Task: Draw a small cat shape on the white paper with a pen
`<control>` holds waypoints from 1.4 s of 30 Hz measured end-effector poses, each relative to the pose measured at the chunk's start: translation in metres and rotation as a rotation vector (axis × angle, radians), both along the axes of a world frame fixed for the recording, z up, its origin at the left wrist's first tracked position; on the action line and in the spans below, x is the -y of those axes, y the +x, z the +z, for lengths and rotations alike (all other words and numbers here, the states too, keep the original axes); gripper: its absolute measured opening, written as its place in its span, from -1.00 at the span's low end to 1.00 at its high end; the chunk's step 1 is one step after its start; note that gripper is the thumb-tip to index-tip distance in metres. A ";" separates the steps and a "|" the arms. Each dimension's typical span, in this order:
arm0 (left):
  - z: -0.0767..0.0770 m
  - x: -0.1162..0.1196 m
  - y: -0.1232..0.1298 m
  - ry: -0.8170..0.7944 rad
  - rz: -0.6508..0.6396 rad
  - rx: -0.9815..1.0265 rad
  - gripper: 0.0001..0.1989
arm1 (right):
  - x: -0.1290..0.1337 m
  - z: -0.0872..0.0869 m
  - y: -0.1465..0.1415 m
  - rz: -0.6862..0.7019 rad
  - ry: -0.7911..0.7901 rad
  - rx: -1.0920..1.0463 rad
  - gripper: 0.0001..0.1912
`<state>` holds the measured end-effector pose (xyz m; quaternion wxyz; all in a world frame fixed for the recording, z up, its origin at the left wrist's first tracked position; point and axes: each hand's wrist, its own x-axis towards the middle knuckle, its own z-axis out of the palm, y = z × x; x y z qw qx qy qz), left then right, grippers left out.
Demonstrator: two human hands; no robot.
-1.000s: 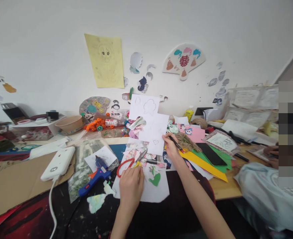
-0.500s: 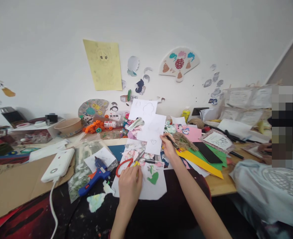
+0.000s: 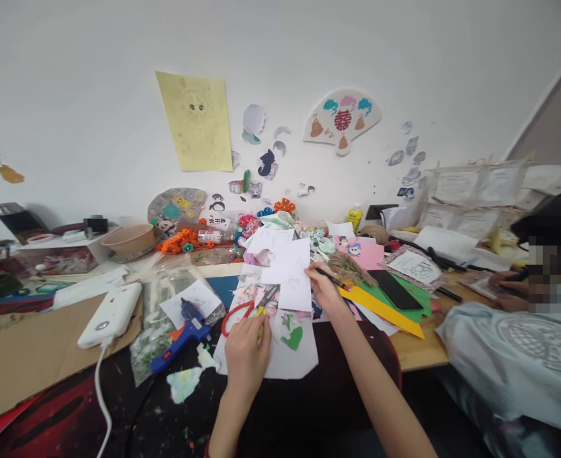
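Note:
Yellow-handled scissors are in my left hand, with their metal blades pointing up and right. Fingers and thumb of my right hand close around a dark pen and touch the right edge of a white paper that bears a faint pencil sketch. This paper lies over another white sheet on a heap of scraps. Red-handled scissors rest beside my left hand. Below the paper, a green cut piece lies on a white sheet.
A blue glue gun, a white power bank with its cable and a cardboard sheet are on the left. Yellow strip, black phone and twine lie right. A person in pale clothing sits at far right.
The sketched paper has come down from a raised position onto the heap, and the sheet behind it has lowered too. Both hands have stayed nearly in place, still holding their things.

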<state>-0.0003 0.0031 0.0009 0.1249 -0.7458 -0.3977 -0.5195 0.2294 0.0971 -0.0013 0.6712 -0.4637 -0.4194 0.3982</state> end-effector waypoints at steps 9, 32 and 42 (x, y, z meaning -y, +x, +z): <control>0.010 0.047 0.022 -0.022 -0.229 -0.158 -0.79 | 0.079 -0.003 -0.016 -0.090 0.013 0.478 -0.87; 0.021 0.034 0.014 -0.278 -0.364 0.093 -0.67 | 0.137 0.022 -0.024 -0.011 -0.135 0.524 -0.73; 0.027 0.030 0.014 -0.463 -0.609 -0.128 -0.62 | 0.131 0.029 -0.021 0.206 -0.267 0.159 -0.69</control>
